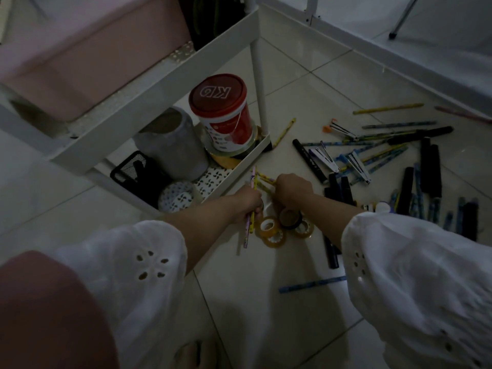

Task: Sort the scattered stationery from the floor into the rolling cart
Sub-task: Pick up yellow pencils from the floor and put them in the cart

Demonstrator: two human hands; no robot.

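My left hand [249,202] is closed around a few pencils [250,225], one pink and one yellow, held upright beside the white rolling cart [234,171]. My right hand [292,189] grips the end of a yellow pencil [266,179] that points left toward the other hand. Just below both hands, several tape rolls [274,231] lie on the tiled floor. More pens, pencils, black markers [428,166] and staplers [356,163] are scattered on the floor to the right.
The cart's bottom tray holds a red-lidded tub [221,113], a grey container [173,145], a black mesh holder [138,171] and a patterned tape roll [177,198]. A pink box [87,49] sits on the shelf above. A blue pencil [311,284] lies near my right sleeve.
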